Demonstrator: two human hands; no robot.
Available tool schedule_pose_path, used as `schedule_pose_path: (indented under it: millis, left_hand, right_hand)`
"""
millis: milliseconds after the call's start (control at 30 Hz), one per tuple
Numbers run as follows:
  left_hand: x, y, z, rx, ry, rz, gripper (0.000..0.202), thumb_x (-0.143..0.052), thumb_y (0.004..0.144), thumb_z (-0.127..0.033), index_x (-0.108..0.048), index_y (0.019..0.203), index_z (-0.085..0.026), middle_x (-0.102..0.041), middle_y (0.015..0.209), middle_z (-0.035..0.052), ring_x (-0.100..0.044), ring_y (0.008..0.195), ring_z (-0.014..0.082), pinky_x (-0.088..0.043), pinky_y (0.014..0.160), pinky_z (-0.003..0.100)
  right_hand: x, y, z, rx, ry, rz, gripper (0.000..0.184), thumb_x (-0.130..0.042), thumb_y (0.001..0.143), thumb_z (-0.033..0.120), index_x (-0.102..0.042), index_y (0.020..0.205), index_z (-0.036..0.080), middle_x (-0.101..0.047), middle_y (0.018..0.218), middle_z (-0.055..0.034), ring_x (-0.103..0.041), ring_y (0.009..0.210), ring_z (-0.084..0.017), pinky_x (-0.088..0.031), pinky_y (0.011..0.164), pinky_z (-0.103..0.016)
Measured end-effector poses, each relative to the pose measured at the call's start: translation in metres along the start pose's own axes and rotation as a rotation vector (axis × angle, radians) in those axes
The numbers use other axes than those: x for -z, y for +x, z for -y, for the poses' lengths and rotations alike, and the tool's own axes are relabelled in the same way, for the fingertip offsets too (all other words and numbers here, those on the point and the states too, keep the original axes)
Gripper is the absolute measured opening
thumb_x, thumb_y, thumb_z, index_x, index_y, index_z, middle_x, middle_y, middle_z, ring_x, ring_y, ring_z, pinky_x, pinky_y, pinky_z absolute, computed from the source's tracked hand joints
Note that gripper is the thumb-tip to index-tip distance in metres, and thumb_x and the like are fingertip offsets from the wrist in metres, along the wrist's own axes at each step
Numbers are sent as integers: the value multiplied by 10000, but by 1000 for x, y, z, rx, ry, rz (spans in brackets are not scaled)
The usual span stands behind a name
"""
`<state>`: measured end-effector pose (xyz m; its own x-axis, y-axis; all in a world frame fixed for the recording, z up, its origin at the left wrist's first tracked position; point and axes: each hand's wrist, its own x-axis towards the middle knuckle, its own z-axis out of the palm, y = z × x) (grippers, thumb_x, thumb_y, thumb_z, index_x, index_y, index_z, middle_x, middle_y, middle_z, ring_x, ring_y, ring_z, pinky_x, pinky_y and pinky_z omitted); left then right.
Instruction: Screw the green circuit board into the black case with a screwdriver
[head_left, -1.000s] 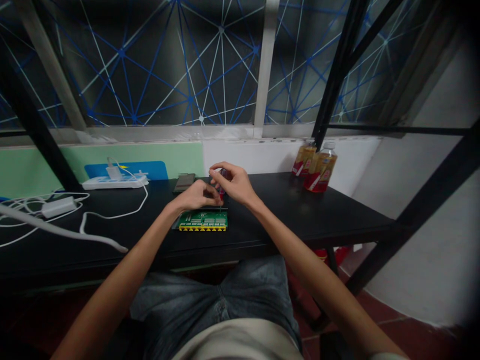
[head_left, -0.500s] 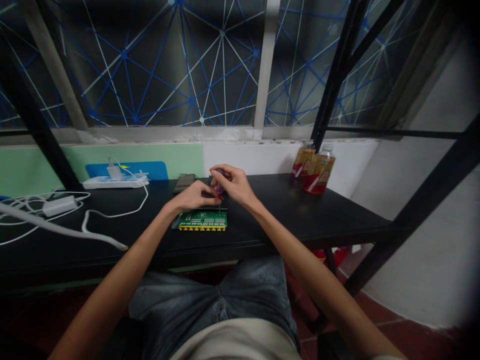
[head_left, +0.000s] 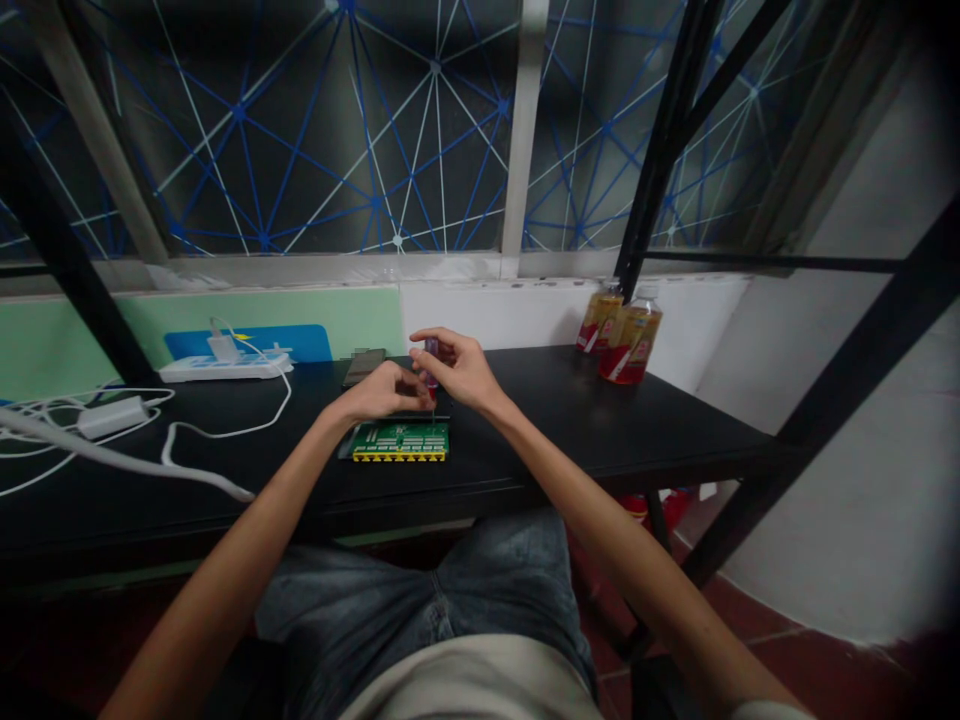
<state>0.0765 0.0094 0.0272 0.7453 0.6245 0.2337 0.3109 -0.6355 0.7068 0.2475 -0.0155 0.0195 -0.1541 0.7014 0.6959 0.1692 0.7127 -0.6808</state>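
A green circuit board (head_left: 401,438) with a row of yellow ports along its near edge lies on the black table in front of me. Upright over its right part stands a screwdriver (head_left: 431,375) with a see-through red and purple handle, its thin shaft reaching down to the board. My right hand (head_left: 459,368) is closed around the top of the handle. Lower down, the fingers of my left hand (head_left: 386,390) pinch the screwdriver near the base of its handle. The fingertips partly cover the tool, and the exact spot under its tip is too small to make out.
A dark flat object (head_left: 365,366) lies behind my left hand. To the left are a white power strip (head_left: 225,368), a white adapter (head_left: 114,417) and loose white cables. Two drink bottles (head_left: 631,340) stand at the back right, beside a black frame post (head_left: 664,170).
The view has shifted slightly, moving everything a little to the left. Both hands stay on the screwdriver over the board, with the right fingers changed only slightly around the handle.
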Motion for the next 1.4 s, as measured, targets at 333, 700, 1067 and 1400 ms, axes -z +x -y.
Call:
schedule_pose_path:
  millis: [333,700,1067,1400]
  left_hand:
    - [-3,-2,-6,16,19,59,172,-727,758,-270,-765,843,-126,-754,831,74,-663,773,173,-501,764,316]
    - [-4,1,8,-25,30,51,135,-729,754,-256,-745,764,-122,-716,730,54,-619,673,144,-488,679,283]
    - [-6,0,4,-64,38,90,138,-701,783,-255,-739,825,-129,-729,802,56,-645,736,153,-490,717,286]
    - [-6,-3,6,-56,124,42,155,-716,770,-265,-752,784,-115,-731,775,71,-640,701,168,-478,695,301]
  right_hand:
    - [3,-2,2,-14,-63,-22,319,-604,860,454,-661,1051,205,-659,761,-3,-584,633,-116,-481,633,-273]
    - [0,-1,-1,-37,55,26,319,-679,787,423,-670,979,168,-665,775,-15,-604,676,-126,-509,661,-290]
    - [0,-5,6,-166,206,24,403,-726,726,424,-664,996,132,-700,744,-35,-637,614,-127,-550,640,-298]
    - [-1,-5,5,-111,120,-2,340,-680,786,487,-699,826,150,-698,713,-42,-631,625,-129,-530,618,-282]
